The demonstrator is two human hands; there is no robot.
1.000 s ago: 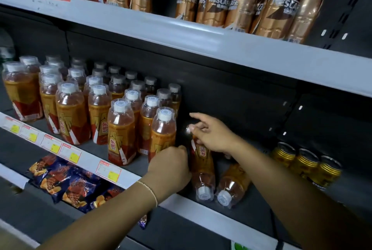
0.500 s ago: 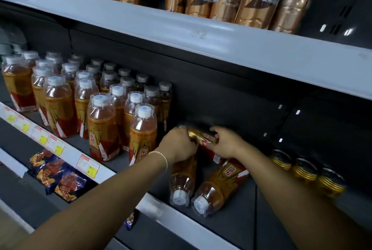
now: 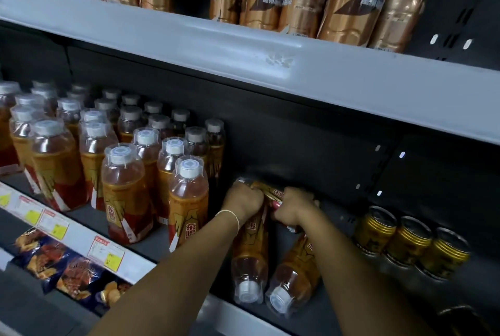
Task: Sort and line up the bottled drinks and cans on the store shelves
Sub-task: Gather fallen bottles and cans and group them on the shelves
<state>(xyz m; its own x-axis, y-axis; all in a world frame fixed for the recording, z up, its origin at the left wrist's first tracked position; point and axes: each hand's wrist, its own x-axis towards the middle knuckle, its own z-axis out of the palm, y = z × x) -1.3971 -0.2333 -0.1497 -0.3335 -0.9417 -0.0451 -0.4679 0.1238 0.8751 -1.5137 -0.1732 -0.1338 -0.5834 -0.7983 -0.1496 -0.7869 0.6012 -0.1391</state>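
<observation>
While lying crosswise towards the back of the middle shelf [image 3: 322, 320], clamped at both ends: held bottle [image 3: 271, 192], with left hand [image 3: 243, 200] curled round its left end and right hand [image 3: 293, 207] curled round its right. Hands close together, knuckles almost meeting, with only a strip of gold-and-red label visible between. Thin bracelet [image 3: 230, 218] on the left wrist. Directly below and in front of the hands, two lying bottles [image 3: 250, 254] side by side on the shelf floor, white caps towards the front edge, bases hidden under the wrists; impossible to tell whether touching the held bottle. Just left of the left hand, standing bottles [image 3: 186, 200] in upright rows. Further right, apart from the right hand, three gold cans [image 3: 405, 241] in a row. Above, coffee bottles [image 3: 351, 2] on the upper shelf [image 3: 270, 46]. Lower left, price tags [image 3: 107, 251] along the shelf edge and snack bags [image 3: 67, 270] beneath.
</observation>
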